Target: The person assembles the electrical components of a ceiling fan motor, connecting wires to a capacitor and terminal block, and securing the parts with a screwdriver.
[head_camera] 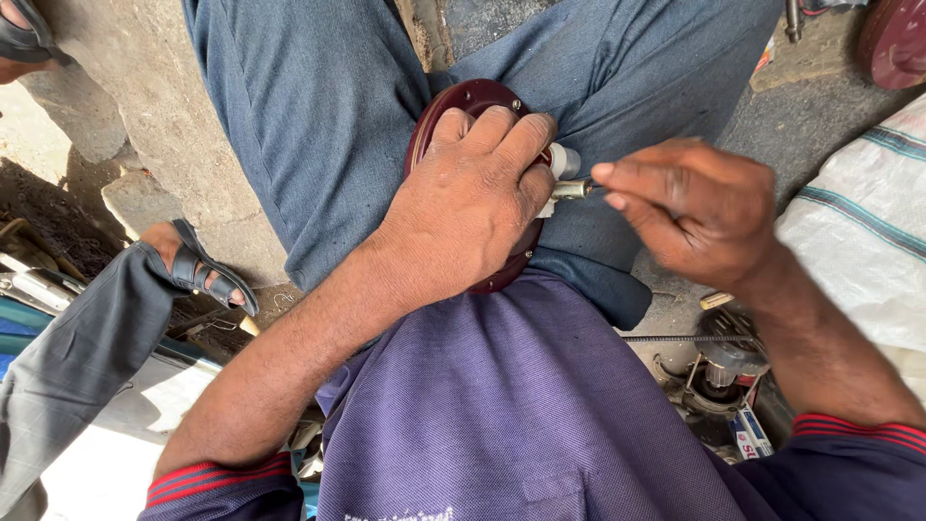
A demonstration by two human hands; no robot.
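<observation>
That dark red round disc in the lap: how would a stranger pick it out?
Start at the blue-grey trousers filling the top of the view. Where the legs meet, the left hand presses flat on a dark red round metal disc. Unlike the second maroon disc in the far corner, it is half covered by fingers, with a small rim screw showing.

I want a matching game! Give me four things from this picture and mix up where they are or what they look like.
Things:
1. left hand
2. right hand
3. sandal
4. white sack

Descriptions:
a. on a foot at the left
b. lies at the right edge, with green stripes
c. spread flat over the dark red disc
d. pinching a small metal tool

Pairs: 1-c, 2-d, 3-a, 4-b
</observation>
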